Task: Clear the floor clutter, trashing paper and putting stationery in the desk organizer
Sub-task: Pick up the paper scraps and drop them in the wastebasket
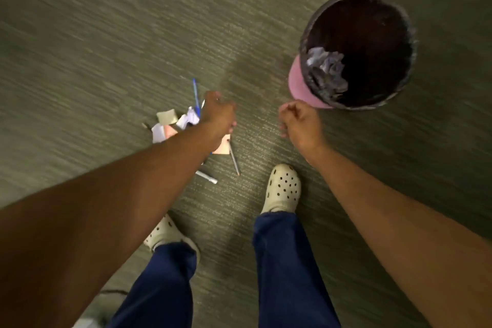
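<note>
A small heap of clutter lies on the grey-green carpet: white paper scraps (186, 121), a tan sticky note (167, 116), a pink note (223, 147), a blue pen (196, 94), a pencil (234, 160) and a grey marker (207, 177). My left hand (218, 114) hangs over the heap with its fingers curled down; what they hold, if anything, is hidden. My right hand (299, 124) hovers to the right in a loose fist, apparently with nothing in it, just short of the pink trash bin (299, 82). Crumpled paper (326, 69) lies inside the bin.
My two feet in cream clogs (283, 189) and blue trousers stand just behind the heap. The bin has a dark liner (404, 61). Carpet stretches all around. A pale object (85, 323) shows at the bottom left edge.
</note>
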`<action>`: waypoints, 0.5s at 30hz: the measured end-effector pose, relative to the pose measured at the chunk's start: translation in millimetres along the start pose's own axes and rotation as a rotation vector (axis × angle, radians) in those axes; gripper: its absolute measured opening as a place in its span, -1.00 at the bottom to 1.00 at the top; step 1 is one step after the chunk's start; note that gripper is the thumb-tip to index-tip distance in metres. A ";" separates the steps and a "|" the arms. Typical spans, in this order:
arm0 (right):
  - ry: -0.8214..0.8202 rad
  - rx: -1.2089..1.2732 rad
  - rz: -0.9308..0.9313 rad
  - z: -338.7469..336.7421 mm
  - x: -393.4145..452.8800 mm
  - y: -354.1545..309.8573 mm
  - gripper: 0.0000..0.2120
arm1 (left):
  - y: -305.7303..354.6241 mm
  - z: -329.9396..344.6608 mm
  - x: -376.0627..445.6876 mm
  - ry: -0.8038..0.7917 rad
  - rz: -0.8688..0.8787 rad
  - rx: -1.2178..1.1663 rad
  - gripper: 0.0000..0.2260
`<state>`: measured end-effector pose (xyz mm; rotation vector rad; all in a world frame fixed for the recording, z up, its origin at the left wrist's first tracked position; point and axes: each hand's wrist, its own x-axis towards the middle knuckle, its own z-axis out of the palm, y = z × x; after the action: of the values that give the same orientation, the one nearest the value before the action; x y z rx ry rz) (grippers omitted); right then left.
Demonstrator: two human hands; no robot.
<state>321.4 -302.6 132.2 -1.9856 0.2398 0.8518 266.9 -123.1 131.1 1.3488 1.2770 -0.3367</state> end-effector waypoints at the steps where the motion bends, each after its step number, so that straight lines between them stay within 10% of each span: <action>1: -0.048 -0.116 -0.015 20.2 0.3 12.7 -0.92 | -21.7 -14.2 7.3 0.027 -0.020 0.004 -0.74; 15: -0.354 -1.077 -0.592 236.7 90.4 66.2 -0.66 | -221.9 -146.7 128.7 0.149 0.251 0.653 -0.52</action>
<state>245.2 -129.8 -49.3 -2.5511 -1.1857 0.9953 64.9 -4.6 -49.1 2.0990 1.1411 -0.5103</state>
